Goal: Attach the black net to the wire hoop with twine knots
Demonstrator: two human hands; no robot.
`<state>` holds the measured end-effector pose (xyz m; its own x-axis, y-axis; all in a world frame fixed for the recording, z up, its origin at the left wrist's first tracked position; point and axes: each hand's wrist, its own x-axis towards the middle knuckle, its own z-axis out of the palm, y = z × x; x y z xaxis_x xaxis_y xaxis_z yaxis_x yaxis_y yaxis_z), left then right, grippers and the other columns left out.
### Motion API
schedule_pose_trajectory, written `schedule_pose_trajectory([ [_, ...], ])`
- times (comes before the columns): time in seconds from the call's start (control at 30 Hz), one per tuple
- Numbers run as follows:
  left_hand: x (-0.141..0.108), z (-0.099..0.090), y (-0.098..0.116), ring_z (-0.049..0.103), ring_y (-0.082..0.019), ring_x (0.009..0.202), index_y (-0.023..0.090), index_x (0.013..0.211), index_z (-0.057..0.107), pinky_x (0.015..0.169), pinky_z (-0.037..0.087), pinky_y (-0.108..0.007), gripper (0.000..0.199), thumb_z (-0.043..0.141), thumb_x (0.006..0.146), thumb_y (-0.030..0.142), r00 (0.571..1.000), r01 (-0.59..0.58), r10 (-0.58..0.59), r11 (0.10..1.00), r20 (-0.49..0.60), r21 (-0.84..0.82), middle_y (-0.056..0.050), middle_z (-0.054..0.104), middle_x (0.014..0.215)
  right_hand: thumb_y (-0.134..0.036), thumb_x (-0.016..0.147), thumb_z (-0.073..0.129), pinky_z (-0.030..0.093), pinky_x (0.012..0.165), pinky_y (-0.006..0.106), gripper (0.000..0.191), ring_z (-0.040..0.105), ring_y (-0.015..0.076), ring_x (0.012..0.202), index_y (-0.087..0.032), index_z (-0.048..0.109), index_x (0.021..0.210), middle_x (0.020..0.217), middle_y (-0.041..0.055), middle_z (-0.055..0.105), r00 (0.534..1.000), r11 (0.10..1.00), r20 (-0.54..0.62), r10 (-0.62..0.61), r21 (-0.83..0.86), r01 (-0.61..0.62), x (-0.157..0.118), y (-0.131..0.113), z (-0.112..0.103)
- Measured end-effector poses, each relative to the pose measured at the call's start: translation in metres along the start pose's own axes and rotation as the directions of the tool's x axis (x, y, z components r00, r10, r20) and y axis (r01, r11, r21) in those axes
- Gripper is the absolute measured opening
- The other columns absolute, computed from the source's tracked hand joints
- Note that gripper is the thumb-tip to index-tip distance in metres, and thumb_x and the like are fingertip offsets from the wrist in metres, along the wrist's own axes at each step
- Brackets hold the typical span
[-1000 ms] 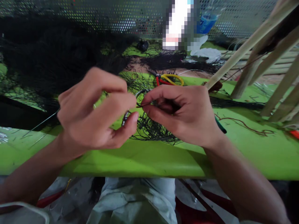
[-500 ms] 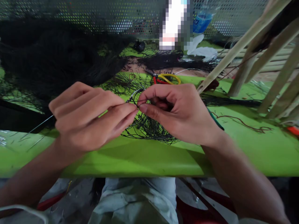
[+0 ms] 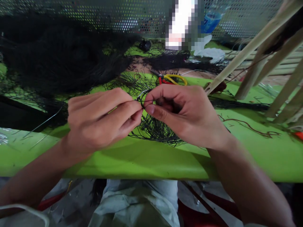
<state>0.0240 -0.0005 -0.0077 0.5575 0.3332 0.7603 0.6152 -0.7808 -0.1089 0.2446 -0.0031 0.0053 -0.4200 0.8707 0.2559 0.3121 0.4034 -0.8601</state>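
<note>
The right hand (image 3: 183, 113) pinches a dark strand (image 3: 150, 101) by a curved wire (image 3: 142, 93) — seemingly part-wrapped, a pale stretch bare — the left hand (image 3: 104, 118) closed, its hold hidden.

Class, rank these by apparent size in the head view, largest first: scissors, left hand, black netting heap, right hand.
1. Black netting heap
2. Left hand and right hand: too alike to rank
3. Scissors, partly hidden
</note>
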Motion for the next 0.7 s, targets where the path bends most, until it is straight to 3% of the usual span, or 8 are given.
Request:
schedule_pose_trajectory([
  [0.17,0.002,0.004,0.005,0.070,-0.014,0.074,0.026,0.089,0.071,0.061,0.052,-0.030,0.015,0.075,0.082,0.013,0.984,0.177,-0.180,0.962,0.005,-0.210,0.004,0.077,0.087,-0.019,0.095,0.068,0.039,0.056,0.024,0.002,0.051,0.0106,0.067,-0.020,0.066,0.095,0.075,-0.0015,0.060,0.994,0.975,-0.022,-0.104,-0.199,0.097,-0.002,0.001,0.000],
  [0.3,0.007,0.002,0.006,0.067,-0.011,0.073,0.024,0.084,0.071,0.066,0.057,-0.027,0.015,0.074,0.083,0.009,0.945,0.328,-0.306,0.875,0.119,-0.356,0.005,0.074,0.085,-0.016,0.089,0.068,0.048,0.066,0.026,0.020,0.064,0.0158,0.084,-0.020,0.060,0.107,0.098,0.0053,0.070,0.977,0.906,-0.033,-0.211,-0.382,0.183,-0.005,0.003,-0.001],
  [0.4,0.011,0.001,0.004,0.062,-0.008,0.062,0.020,0.078,0.072,0.060,0.058,-0.024,0.017,0.072,0.077,0.003,0.941,0.330,-0.325,0.819,0.093,-0.469,0.005,0.071,0.078,-0.011,0.089,0.066,0.051,0.069,0.027,0.032,0.066,0.0150,0.085,-0.022,0.059,0.119,0.112,0.0069,0.071,0.959,0.866,-0.044,-0.280,-0.444,0.232,-0.008,0.007,-0.001],
  [0.57,0.011,0.005,0.000,0.061,-0.008,0.063,0.020,0.078,0.072,0.054,0.054,-0.022,0.021,0.071,0.073,0.000,0.909,0.408,-0.378,0.726,0.175,-0.554,0.005,0.070,0.077,-0.010,0.094,0.061,0.052,0.078,0.030,0.029,0.070,0.0162,0.089,-0.026,0.067,0.117,0.105,0.0026,0.076,0.929,0.833,0.048,-0.366,-0.428,0.350,-0.006,0.012,-0.003],
  [0.7,0.009,0.006,-0.002,0.064,-0.009,0.068,0.019,0.079,0.073,0.054,0.055,-0.022,0.021,0.071,0.074,-0.002,0.922,0.371,-0.354,0.689,0.157,-0.622,0.004,0.069,0.079,-0.016,0.100,0.062,0.050,0.074,0.028,0.018,0.070,0.0133,0.082,-0.027,0.073,0.106,0.096,-0.0005,0.077,0.934,0.841,0.020,-0.358,-0.427,0.331,-0.003,0.012,-0.005],
])
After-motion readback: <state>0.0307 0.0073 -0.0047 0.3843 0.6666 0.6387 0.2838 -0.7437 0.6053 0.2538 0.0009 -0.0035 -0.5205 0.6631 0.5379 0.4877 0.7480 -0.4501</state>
